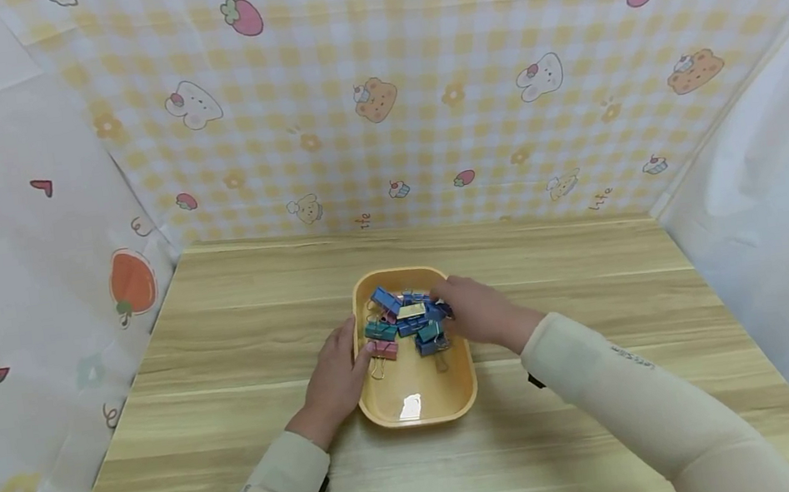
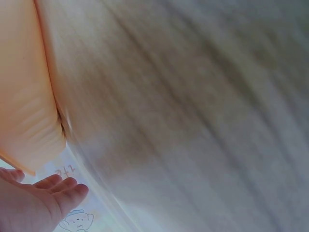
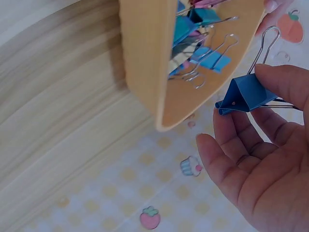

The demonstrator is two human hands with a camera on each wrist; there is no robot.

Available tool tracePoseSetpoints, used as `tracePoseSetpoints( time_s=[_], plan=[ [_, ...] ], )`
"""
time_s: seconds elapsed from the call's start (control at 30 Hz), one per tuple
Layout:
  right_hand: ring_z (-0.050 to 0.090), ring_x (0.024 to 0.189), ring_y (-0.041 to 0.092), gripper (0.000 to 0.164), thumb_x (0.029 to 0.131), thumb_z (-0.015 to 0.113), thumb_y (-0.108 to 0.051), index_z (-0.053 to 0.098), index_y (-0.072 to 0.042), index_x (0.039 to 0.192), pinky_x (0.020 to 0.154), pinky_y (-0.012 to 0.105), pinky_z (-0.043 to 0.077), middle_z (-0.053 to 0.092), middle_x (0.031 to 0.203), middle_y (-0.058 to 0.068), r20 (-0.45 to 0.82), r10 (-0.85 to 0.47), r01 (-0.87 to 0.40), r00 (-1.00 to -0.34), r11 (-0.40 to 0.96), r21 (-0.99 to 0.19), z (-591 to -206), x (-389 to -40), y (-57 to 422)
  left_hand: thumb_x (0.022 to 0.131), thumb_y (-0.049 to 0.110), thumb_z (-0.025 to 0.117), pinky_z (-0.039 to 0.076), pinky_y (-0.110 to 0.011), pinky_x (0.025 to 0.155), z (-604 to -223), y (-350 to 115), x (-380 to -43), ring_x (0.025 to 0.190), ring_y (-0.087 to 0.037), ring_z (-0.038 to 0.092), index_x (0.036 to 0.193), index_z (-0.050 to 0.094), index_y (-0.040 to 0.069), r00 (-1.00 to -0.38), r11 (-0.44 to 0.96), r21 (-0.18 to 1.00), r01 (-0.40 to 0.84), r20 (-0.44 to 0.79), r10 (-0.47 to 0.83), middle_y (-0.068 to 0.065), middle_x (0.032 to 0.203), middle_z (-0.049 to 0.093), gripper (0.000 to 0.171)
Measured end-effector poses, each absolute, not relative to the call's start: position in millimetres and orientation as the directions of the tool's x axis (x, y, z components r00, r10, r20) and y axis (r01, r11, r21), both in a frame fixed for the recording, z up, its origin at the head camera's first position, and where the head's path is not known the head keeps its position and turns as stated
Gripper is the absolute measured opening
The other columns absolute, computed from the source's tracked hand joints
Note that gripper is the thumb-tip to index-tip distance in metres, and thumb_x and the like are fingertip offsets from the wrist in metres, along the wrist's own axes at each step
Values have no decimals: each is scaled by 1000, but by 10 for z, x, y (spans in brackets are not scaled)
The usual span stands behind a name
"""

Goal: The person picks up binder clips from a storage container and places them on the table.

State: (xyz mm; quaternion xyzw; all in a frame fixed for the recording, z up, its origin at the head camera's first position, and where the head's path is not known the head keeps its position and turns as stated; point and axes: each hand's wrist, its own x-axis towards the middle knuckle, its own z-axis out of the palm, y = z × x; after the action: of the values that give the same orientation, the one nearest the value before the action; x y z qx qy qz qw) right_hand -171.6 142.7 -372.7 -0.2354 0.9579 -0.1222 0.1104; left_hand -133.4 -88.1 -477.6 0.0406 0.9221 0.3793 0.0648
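A yellow plastic bin (image 1: 416,398) stands on the table, with a heap of colored binder clips (image 1: 411,311) in its far half. My left hand (image 1: 337,376) holds the bin's left wall, its thumb over the rim near a pink clip (image 1: 383,350) and its fingers along the outside. At the right rim, my right hand (image 1: 479,310) pinches a blue binder clip (image 3: 246,94) between thumb and fingers. The right wrist view shows this clip outside the rim, its wire handles sticking out. The thumb covers part of it.
The wood-grain table (image 1: 245,317) extends around the bin. Behind it hangs a yellow checked cloth (image 1: 381,147) with printed figures. White cloth (image 1: 12,274) walls in the left side, and another white sheet (image 1: 783,208) the right.
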Motion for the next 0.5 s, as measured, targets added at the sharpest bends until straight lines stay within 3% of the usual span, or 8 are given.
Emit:
tracePoseSetpoints(
  time_s=[0.23, 0.5],
  plan=[
    [61, 87, 23, 27, 85, 69, -8, 62, -1, 110, 80, 40, 54, 61, 98, 11, -129, -442, -386, -888, 868, -312, -3743, -1741, 1666, 101, 40, 46, 32, -55, 109, -4784, -866, -1340, 136, -41, 36, 153, 23, 7, -989, 716, 698, 27, -84, 119, -21, 150, 34, 66],
    [56, 79, 21, 26, 85, 67, -6, 60, 1, 109, 73, 39, 51, 59, 92, 11, -140, -402, -340, -905, 880, -332, -3856, -1787, 1923, 101, 40, 45, 32, -58, 108, -4803, -864, -1336, 136, -41, 35, 154, 22, 9, -990, 743, 669, 18, -90, 105, -20, 151, 33, 65]
  ],
)
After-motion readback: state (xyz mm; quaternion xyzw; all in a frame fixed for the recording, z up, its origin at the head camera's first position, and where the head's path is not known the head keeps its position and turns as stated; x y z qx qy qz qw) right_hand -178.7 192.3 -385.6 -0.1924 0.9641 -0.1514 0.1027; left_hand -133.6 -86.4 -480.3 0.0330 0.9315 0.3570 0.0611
